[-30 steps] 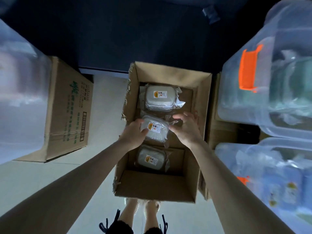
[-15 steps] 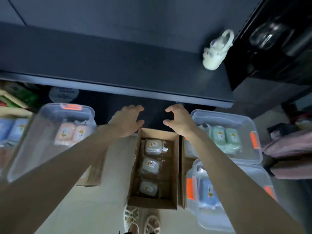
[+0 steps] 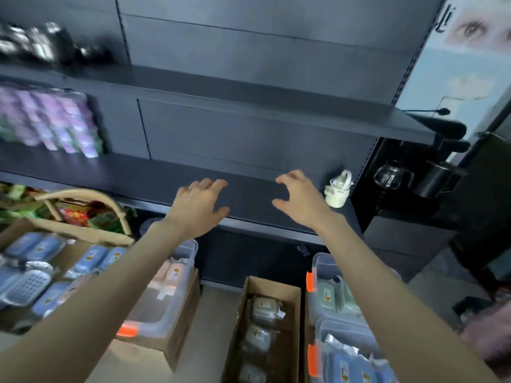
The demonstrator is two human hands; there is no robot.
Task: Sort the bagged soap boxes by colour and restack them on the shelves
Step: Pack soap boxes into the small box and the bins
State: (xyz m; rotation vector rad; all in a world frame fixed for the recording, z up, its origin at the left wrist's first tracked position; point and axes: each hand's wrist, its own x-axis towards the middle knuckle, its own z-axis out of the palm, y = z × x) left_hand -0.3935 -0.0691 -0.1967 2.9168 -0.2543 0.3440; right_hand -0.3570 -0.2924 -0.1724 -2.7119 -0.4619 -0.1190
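Note:
My left hand (image 3: 199,205) and my right hand (image 3: 298,201) hover side by side over the dark middle shelf (image 3: 249,186), fingers loosely curled, holding nothing. Below them on the floor stands an open cardboard carton (image 3: 293,299) with three grey bagged soap boxes (image 3: 264,306) in a row. A clear bin (image 3: 190,247) on the left holds pink boxes (image 3: 172,273). To the right are two clear bins, one with green boxes (image 3: 327,291) and one with blue boxes (image 3: 351,366). More blue boxes (image 3: 41,248) lie at far left. Purple boxes (image 3: 47,120) are stacked on the shelf, blurred.
A small white bottle (image 3: 338,189) stands on the shelf just right of my right hand. A wicker basket (image 3: 110,205) with coloured packets sits under the shelf at left. A glass jug (image 3: 391,174) and a black pot (image 3: 437,175) stand in the neighbouring unit.
Both hands let go of the middle grey box in the carton and rose to shelf height with nothing in them. The view tilted up from the floor to the shelves.

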